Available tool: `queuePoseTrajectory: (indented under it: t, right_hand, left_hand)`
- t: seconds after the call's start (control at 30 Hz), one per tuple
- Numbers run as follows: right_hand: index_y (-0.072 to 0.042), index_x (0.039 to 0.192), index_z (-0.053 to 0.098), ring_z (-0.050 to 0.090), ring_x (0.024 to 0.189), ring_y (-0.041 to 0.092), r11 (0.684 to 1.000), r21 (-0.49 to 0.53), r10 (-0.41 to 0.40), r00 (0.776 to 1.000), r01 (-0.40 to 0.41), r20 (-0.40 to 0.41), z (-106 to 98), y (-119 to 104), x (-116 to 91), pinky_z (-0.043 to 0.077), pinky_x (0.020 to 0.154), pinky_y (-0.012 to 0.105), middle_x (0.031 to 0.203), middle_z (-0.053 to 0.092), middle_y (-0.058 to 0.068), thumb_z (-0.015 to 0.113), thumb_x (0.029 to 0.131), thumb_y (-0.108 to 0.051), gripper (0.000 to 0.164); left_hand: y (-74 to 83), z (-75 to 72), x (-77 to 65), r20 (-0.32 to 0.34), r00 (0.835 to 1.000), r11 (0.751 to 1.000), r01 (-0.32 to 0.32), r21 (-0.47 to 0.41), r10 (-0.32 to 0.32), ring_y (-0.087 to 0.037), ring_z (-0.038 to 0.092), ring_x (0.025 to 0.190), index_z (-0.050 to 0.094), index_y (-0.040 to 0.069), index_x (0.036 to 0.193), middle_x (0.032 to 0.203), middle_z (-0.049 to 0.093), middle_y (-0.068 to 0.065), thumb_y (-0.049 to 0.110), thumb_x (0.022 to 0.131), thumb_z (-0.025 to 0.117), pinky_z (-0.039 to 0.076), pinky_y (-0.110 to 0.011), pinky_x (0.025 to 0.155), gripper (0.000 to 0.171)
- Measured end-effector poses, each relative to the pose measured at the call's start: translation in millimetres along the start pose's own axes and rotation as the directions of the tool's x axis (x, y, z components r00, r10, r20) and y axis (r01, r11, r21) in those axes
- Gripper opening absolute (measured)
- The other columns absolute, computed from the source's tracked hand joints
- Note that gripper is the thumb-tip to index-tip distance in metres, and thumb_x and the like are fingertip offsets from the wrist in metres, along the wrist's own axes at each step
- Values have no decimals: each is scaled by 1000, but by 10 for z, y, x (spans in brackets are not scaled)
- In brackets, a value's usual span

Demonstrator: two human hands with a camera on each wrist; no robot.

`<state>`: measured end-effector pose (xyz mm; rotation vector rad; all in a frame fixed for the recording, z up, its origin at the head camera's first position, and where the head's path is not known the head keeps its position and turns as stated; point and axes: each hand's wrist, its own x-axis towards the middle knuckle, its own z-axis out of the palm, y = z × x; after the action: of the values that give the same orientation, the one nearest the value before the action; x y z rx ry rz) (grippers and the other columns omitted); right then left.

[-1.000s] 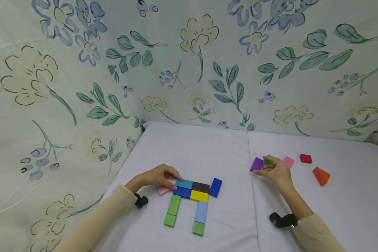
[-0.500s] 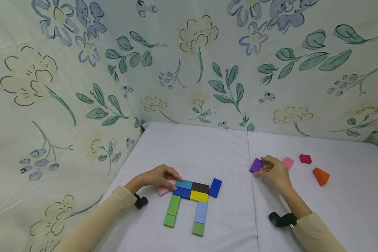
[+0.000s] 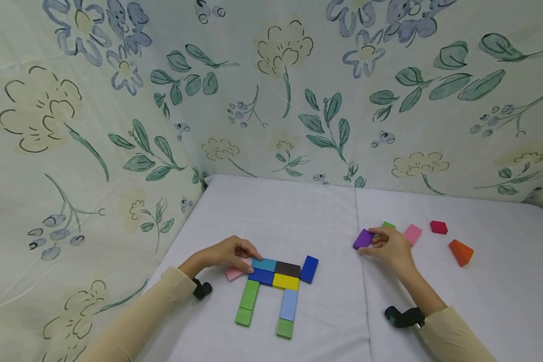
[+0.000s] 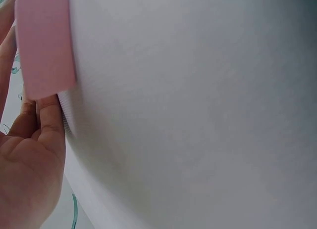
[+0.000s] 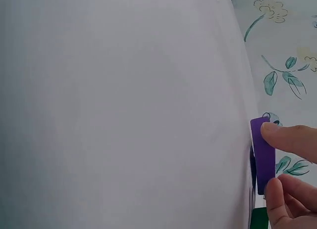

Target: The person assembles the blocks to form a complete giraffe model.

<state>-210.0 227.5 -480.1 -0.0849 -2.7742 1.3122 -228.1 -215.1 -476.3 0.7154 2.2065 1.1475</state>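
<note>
Purple block (image 3: 362,240) is clamped between the thumb and fingers of the right hand (image 3: 391,250); we find it over the middle of the white cloth (image 3: 298,211), right of the slanted blue block (image 3: 309,269) and apart from it; we cannot tell whether its underside touches the cloth; in the right wrist view we see it edge-on, one digit near its upper end and another at its lower end; behind that hand a green block (image 3: 388,224) shows only in part, with a pink block (image 3: 413,235) near it, then a red block (image 3: 439,227) and an orange block (image 3: 461,252) farther right; the left hand (image 3: 228,254) has its thumb and forefinger spread apart; we see the forefinger at the corner of the teal block (image 3: 264,265) and the thumb at the end of the blue block (image 3: 261,276); a second pink block (image 3: 233,274) lies aslant beneath that hand, partly covered; the brown block (image 3: 288,270) abuts the teal one and the yellow block (image 3: 286,282) abuts the blue one, so we get two rows, with the slanted blue block just beside their right end; below the rows we see two narrow strips: a pair of green blocks (image 3: 250,295) on the left, and on the right a light blue block (image 3: 289,304) ended by a small green block (image 3: 284,329); we also see a black device (image 3: 202,290) at each wrist, beige sleeves (image 3: 136,311), and a floral curtain (image 3: 253,100) behind the cloth.
</note>
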Motion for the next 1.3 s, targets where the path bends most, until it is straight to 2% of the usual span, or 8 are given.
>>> queuePoseTrajectory:
  t: [0.17, 0.3, 0.43, 0.83, 1.1, 1.3]
  right_hand:
    - [8, 126, 62, 61, 82, 25, 1000, 7, 0, 1000, -1, 29, 42, -51, -33, 51, 65, 16, 99, 63, 20, 89, 76, -11, 59]
    - [6, 126, 63, 63, 89, 30, 1000, -30, -7, 999, 8, 42, 78, -79, -51, 57, 73, 28, 104, 63, 21, 89, 77, -15, 59]
    - [7, 126, 61, 64, 95, 35, 1000, -21, -15, 998, 16, 61, 105, -87, -55, 58, 80, 39, 111, 61, 24, 88, 78, -14, 59]
    - [12, 127, 58, 67, 96, 34, 1000, 21, 7, 996, -9, 85, 154, -95, -36, 57, 77, 27, 116, 62, 29, 89, 74, -9, 65]
    - [12, 125, 60, 66, 94, 32, 1000, 11, -1, 995, 0, 97, 207, -146, -42, 58, 78, 31, 115, 60, 28, 89, 74, -11, 63]
    - [12, 122, 61, 67, 95, 34, 1000, 29, -6, 993, 3, 122, 316, -235, -19, 58, 80, 34, 115, 61, 30, 90, 72, -8, 61]
  left_hand:
    - [-3, 4, -5, 1, 1000, 1000, -5, -1, 5, -18, 59, 105, 77, 13, 114, 115, 69, 2, 12, 83, 83, 50, -31, 94, 31]
    - [-8, 7, -10, 2, 1000, 1000, -10, -3, 10, -18, 59, 106, 77, 12, 114, 115, 68, 2, 11, 83, 82, 50, -31, 94, 31]
    - [-6, 5, -10, 1, 1000, 1000, -13, -10, 13, -18, 59, 106, 77, 11, 114, 116, 68, 1, 10, 83, 82, 50, -31, 95, 32]
    - [-26, 7, -7, 7, 999, 999, -33, -23, 33, -19, 60, 108, 76, 9, 115, 117, 68, -1, 9, 84, 82, 50, -32, 97, 32]
    - [-7, -5, 1, 8, 999, 999, -40, -18, 40, -19, 60, 107, 76, 10, 115, 116, 69, 0, 9, 83, 82, 50, -33, 96, 32]
    - [-12, -8, -3, -1, 1000, 1000, -20, -2, 20, -18, 60, 105, 77, 12, 114, 115, 69, 1, 11, 83, 83, 50, -34, 96, 31]
